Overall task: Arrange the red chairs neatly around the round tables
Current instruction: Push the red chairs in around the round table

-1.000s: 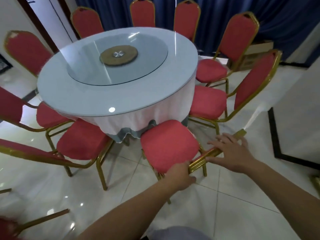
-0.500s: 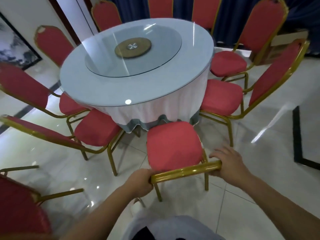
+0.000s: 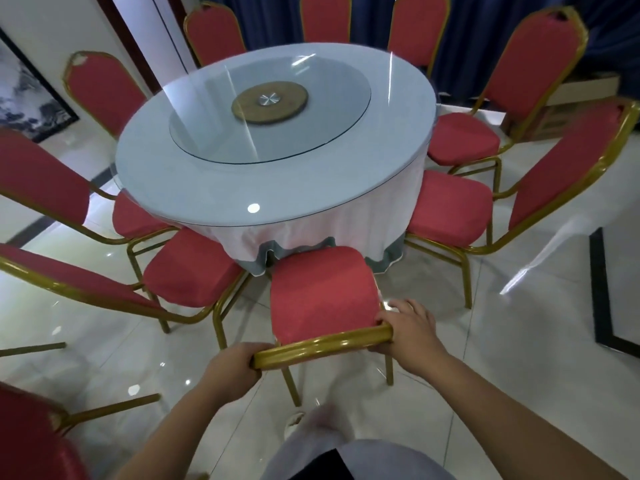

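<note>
A red chair [image 3: 320, 296] with a gold frame stands right in front of me, its seat pointing at the round table [image 3: 277, 188]. My left hand [image 3: 232, 367] grips the left end of its gold top rail. My right hand [image 3: 408, 332] grips the right end of the same rail. The table has a white cloth, a glass turntable and a wooden disc in the middle. Several other red chairs ring the table, one close on the left [image 3: 188, 271] and one close on the right [image 3: 450, 211].
A further red chair [image 3: 31, 431] sits at the bottom left, apart from the table. A framed picture [image 3: 24, 102] leans on the left wall. Blue curtains [image 3: 485, 15] hang behind. A cardboard box [image 3: 571, 98] lies at the far right. The floor is glossy white tile.
My right hand went from resting flat on the rail to gripping it. The chair has turned square to the table and its seat now sits closer to the cloth.
</note>
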### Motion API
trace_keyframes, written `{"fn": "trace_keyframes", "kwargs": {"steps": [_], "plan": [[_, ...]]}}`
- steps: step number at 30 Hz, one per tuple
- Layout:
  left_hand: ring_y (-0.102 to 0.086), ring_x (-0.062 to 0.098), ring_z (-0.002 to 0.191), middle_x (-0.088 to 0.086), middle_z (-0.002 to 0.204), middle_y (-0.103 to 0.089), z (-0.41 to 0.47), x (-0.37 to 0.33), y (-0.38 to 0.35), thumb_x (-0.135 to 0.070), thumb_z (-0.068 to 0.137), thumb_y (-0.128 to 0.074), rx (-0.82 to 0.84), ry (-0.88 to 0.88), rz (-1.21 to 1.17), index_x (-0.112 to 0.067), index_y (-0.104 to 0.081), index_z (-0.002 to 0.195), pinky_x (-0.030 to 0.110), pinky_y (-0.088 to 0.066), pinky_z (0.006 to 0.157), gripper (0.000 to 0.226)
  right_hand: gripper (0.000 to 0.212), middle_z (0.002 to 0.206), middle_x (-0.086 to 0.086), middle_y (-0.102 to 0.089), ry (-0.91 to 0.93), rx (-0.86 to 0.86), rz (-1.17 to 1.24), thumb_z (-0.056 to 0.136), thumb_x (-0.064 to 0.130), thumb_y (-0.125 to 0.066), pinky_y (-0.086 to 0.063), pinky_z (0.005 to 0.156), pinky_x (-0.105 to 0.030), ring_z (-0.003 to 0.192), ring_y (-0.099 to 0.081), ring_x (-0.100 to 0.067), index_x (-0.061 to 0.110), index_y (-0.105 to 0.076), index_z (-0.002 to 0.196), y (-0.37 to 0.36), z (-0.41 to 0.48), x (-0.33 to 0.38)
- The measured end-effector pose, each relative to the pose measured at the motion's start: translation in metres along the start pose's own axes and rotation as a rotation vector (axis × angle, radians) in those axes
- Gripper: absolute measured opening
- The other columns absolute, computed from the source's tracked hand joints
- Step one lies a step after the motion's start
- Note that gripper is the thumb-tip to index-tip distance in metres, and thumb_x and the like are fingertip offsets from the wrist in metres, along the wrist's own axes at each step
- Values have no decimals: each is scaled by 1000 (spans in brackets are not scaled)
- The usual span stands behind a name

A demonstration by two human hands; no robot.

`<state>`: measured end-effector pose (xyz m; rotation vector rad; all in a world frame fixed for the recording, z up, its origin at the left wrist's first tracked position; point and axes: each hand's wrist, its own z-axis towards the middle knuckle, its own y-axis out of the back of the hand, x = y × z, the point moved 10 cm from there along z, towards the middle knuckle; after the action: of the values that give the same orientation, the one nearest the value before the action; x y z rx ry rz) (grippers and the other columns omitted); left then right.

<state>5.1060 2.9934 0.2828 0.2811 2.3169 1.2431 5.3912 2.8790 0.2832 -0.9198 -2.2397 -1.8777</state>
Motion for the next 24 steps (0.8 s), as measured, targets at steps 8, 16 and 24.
{"fn": "trace_keyframes", "kwargs": {"steps": [8, 16, 24], "plan": [[-65, 13, 73, -6, 80, -70, 81, 25, 55, -12, 83, -56, -65, 50, -126, -26, -72, 99, 35, -56, 66, 27, 20, 109, 8, -51, -140, -35, -25, 85, 28, -71, -46, 90, -46, 105, -51, -18, 40, -54, 86, 21, 94, 23], [-62, 23, 77, -6, 74, -58, 121, 3, 67, -11, 82, -52, -39, -37, -120, -26, -58, 78, 28, -43, 60, 16, 30, 88, 7, -56, -220, -30, -166, 77, 47, -78, -51, 70, -37, 83, -56, -16, 31, -52, 78, 47, 123, 16], [-67, 25, 86, -3, 94, -70, 133, -3, 63, -15, 77, -49, -68, -152, -183, -35, -69, 104, 30, -47, 66, 38, 33, 101, -3, -62, -401, -112, -81, 77, 33, -80, -52, 84, -54, 95, -61, -32, 25, -56, 98, 53, 114, 15]]}}
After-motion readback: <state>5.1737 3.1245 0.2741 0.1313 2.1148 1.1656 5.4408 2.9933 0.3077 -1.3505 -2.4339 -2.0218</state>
